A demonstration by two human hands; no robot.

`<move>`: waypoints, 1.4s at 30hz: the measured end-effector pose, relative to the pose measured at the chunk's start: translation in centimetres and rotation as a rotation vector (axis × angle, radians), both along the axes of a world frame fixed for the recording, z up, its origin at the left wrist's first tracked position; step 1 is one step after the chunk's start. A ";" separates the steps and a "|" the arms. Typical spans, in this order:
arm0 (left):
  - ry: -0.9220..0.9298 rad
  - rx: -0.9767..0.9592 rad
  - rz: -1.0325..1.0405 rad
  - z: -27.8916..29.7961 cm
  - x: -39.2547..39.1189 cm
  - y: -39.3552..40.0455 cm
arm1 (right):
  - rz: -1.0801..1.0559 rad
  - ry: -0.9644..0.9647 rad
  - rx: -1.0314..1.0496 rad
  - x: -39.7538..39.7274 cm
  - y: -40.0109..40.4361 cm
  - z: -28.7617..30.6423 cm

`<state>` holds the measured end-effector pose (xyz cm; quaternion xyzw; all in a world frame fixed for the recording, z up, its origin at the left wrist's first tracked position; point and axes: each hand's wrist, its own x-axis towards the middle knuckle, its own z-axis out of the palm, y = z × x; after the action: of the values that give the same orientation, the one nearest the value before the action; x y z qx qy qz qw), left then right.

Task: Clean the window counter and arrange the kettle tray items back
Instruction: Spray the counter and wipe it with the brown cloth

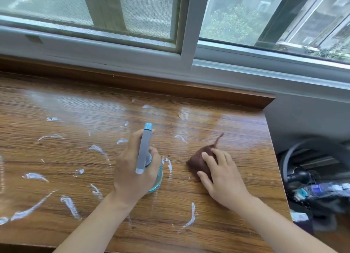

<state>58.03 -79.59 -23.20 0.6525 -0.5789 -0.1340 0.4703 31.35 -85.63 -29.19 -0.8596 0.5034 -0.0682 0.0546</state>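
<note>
Left hand grips the spray bottle above the foam-streaked counter; right of the bottle, the right hand presses flat on what looks like a brown cloth.

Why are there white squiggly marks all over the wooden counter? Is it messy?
Yes. White foamy streaks lie scattered across the counter, mostly on its left half. They look like cleaner not yet wiped off. The right hand presses a brown cloth nearby.
</note>
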 end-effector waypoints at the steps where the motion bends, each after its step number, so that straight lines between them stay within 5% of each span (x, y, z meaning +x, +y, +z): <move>1: 0.002 0.004 -0.004 0.0 0.0 0.0 | -0.026 0.017 0.003 0.2 -0.7 -0.2; 12: -0.009 -0.006 0.022 0.6 -0.1 -0.5 | -0.501 0.029 0.083 12.0 -17.9 0.9; 19: -0.023 0.042 0.047 2.0 -0.5 -0.4 | -0.217 -0.025 0.162 8.9 -14.0 1.5; 24: 0.105 0.236 0.004 4.5 -1.0 -0.3 | -0.223 -0.067 0.163 4.4 -8.2 1.2; 27: 0.064 0.487 -0.019 5.1 -1.5 0.2 | -0.253 -0.061 0.130 2.5 -4.7 1.0; 31: 0.244 0.820 -0.133 3.7 -1.9 0.6 | -0.257 -0.057 0.084 0.6 -0.9 0.4; 36: 0.209 0.885 -0.135 3.6 -3.2 0.8 | -0.238 -0.059 0.037 -0.5 2.0 -0.3; 42: 0.367 0.727 -0.074 4.0 -2.7 0.4 | -0.232 -0.029 -0.024 -0.3 2.7 -0.7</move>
<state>55.29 -79.23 -19.20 0.7202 -0.4233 -0.4609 0.2994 31.09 -82.88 -29.85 -0.7952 0.5976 -0.0926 0.0431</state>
